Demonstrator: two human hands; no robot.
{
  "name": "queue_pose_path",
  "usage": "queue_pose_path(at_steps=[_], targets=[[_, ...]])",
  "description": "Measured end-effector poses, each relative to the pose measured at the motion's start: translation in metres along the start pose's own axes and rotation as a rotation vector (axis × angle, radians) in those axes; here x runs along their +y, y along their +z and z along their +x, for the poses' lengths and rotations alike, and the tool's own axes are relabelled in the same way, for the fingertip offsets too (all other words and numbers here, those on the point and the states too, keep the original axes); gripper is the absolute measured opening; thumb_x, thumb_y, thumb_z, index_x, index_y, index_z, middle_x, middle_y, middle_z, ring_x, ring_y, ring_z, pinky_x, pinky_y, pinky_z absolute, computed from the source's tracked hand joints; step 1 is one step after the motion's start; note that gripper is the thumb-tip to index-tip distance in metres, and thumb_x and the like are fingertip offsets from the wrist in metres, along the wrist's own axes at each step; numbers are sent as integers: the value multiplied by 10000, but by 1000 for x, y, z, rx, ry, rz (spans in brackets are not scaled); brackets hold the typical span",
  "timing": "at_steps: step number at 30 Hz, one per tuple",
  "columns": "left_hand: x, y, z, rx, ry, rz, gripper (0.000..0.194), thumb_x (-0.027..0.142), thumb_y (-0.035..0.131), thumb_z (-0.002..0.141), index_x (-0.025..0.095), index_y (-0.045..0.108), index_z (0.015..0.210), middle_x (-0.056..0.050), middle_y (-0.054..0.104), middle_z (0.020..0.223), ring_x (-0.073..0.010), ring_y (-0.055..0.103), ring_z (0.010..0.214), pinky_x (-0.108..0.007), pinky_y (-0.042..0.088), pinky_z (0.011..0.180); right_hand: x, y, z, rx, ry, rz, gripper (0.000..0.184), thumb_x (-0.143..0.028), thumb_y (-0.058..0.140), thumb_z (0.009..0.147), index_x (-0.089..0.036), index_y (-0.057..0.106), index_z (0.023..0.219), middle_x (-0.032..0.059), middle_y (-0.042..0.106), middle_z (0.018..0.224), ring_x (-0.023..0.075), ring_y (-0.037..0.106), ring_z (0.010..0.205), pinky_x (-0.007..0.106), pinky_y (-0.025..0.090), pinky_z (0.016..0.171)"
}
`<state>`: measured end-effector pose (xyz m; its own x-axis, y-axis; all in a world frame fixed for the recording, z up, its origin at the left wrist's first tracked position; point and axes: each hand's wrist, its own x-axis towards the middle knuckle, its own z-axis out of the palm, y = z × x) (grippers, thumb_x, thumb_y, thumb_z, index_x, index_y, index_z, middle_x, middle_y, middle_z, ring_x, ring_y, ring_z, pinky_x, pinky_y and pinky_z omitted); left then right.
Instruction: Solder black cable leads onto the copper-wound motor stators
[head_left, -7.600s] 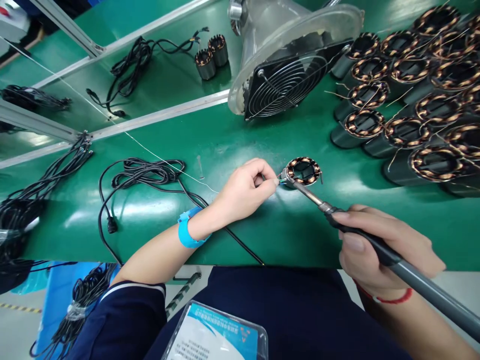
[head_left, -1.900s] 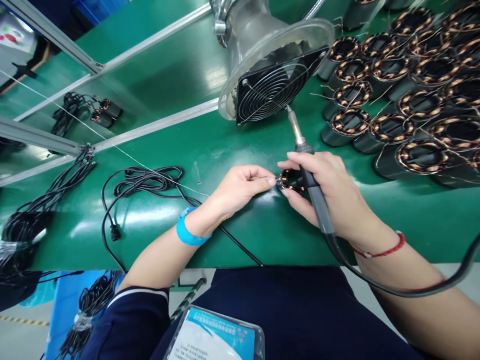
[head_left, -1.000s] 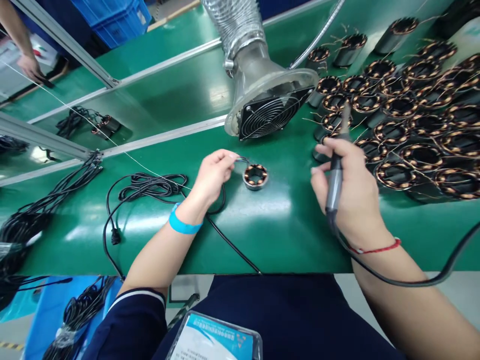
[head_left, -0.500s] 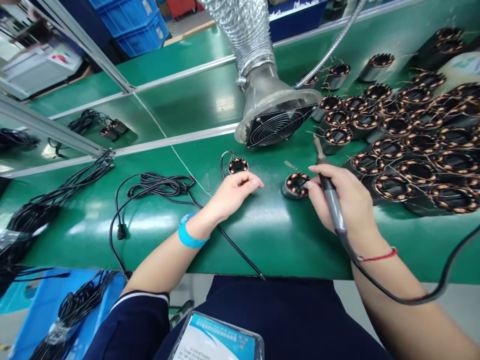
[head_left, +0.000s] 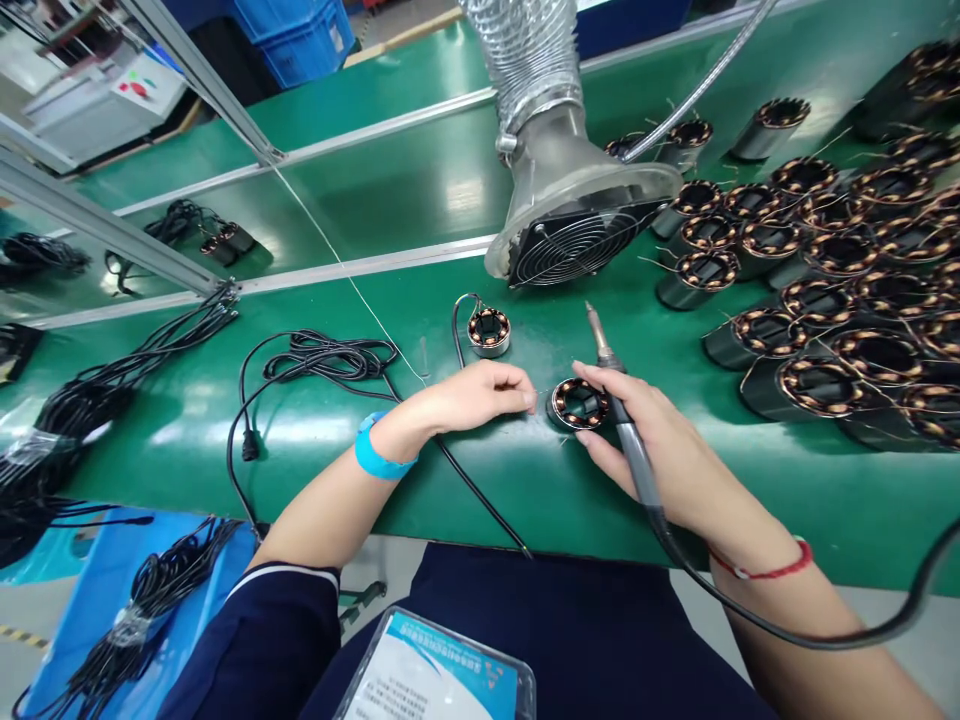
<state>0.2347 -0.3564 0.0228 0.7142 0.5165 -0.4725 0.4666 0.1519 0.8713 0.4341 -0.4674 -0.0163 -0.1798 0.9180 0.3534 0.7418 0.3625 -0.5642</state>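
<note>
A copper-wound stator (head_left: 577,404) lies on the green belt (head_left: 420,470) between my hands. My right hand (head_left: 645,440) is closed round a soldering iron (head_left: 622,430) whose tip points up and away, and its fingers touch the stator's right side. My left hand (head_left: 480,395), with a blue wrist strap, rests just left of the stator with fingers curled in a pinch; what they hold is too fine to make out. A second stator (head_left: 489,331) with a black cable attached lies farther back.
A fume extractor fan (head_left: 577,240) on a silver hose stands behind. Several stators (head_left: 825,290) crowd the right side. A coiled black cable (head_left: 322,360) lies left, more cable bundles (head_left: 67,420) at far left, and a blue bin (head_left: 112,600) sits below the belt.
The wired stator was set down farther back on the belt. My right hand pulled another stator toward me, and my left hand moved right to meet it.
</note>
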Motion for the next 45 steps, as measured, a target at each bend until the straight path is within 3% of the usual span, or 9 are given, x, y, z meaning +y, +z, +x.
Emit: queue_pose_path(at_steps=[4,7,14,22,26,32,37,41,45], targets=[[-5,8,11,-32,-19,-318,243,355,645,773,113,630,754,51,462,585,-23,244,449,-218,134,456,2,6,1,-16,-3,21,476,-292,549,907,-219,406,1355,97,621,1142,239,619,997,391,535,839],[-6,18,16,-24,-2,-440,332,440,677,740,115,612,773,53,439,607,-12,229,434,-218,89,445,5,7,0,9,-54,-43,453,-357,543,916,-208,426,1327,101,631,1084,252,613,934,396,528,781],[5,15,3,-19,6,-226,348,438,687,745,131,534,681,44,475,617,-32,344,528,-191,220,483,10,5,-3,49,-38,-125,454,-411,513,932,-178,435,1313,108,629,1047,244,595,863,377,506,738],[-9,26,12,-69,44,-339,294,399,629,781,109,649,822,41,488,625,-24,285,467,-222,153,469,9,6,-2,71,-53,-146,439,-399,499,939,-180,433,1313,101,627,1004,254,605,860,383,515,721],[-6,25,8,14,97,-234,265,373,658,795,115,597,804,42,498,663,-40,403,571,-197,311,562,12,4,-2,112,-11,-154,497,-399,534,924,-195,395,1356,114,635,1091,282,618,955,415,526,763],[-3,22,5,-48,198,-21,158,264,633,824,113,653,777,-15,605,779,-88,521,727,-239,414,729,12,4,-1,135,-7,-143,522,-366,557,914,-205,378,1377,113,633,1112,276,622,979,418,538,794],[-3,25,11,-175,139,-112,243,280,525,898,104,675,820,-12,612,709,-81,538,684,-226,429,712,14,4,-1,106,-36,-148,455,-397,506,937,-182,433,1331,120,641,1060,269,628,898,415,543,735],[2,24,-2,-208,132,254,244,344,566,879,140,615,1003,-5,616,792,-96,532,701,-224,407,667,22,-2,-4,101,43,-94,482,-360,543,919,-208,417,1359,130,619,1187,294,618,1039,466,537,836],[11,38,-32,-494,115,968,357,335,687,783,175,592,1088,-72,623,1051,-145,574,720,-248,348,568,25,-10,-8,82,121,132,621,-315,602,874,-275,315,1423,101,511,1381,306,473,1296,573,404,1062]])
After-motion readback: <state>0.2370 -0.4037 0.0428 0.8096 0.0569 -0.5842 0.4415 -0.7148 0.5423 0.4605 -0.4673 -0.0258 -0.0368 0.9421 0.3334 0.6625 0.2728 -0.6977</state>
